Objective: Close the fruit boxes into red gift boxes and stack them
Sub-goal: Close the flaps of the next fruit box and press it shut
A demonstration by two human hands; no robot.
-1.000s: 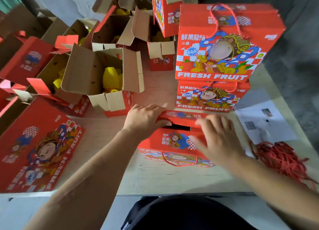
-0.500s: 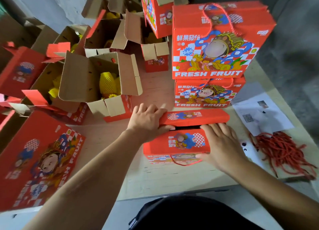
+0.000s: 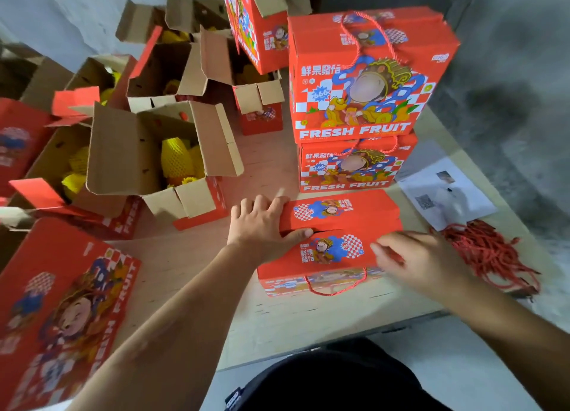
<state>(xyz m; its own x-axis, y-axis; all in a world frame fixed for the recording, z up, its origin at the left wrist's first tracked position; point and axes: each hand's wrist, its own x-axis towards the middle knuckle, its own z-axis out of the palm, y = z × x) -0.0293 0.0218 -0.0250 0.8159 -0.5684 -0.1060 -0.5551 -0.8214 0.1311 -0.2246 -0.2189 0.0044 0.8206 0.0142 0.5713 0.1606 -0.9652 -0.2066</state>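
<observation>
A red gift box (image 3: 327, 250) is seen lying on the wooden table (image 3: 277, 324), near the table's front edge and just in front of a stack of two closed gift boxes (image 3: 357, 108). Its two top flaps are folded down and almost meet along a dark seam, and a red cord handle (image 3: 336, 287) hangs down its near face. The far flap's left end is gripped by the left hand (image 3: 262, 225), with the fingers laid over the flap's top and the thumb curled beneath its near edge at the seam. The right hand (image 3: 413, 259) is held over the right end of the near flap; it is blurred, its fingers appear bent toward the flap, and whether anything is pinched by it cannot be told. The upper box of the stack is set squarely on the lower one, both showing the words FRESH FRUIT on their near faces. To the left of the gift box, an open carton (image 3: 160, 164) with raised brown flaps is filled with fruit in yellow foam netting (image 3: 177, 161), and further open cartons are crowded behind it toward the far left. A flat red box (image 3: 61, 312) is laid at the near left. To the right, a printed paper sheet (image 3: 444, 191) is lying beside a heap of red cords (image 3: 490, 253).
</observation>
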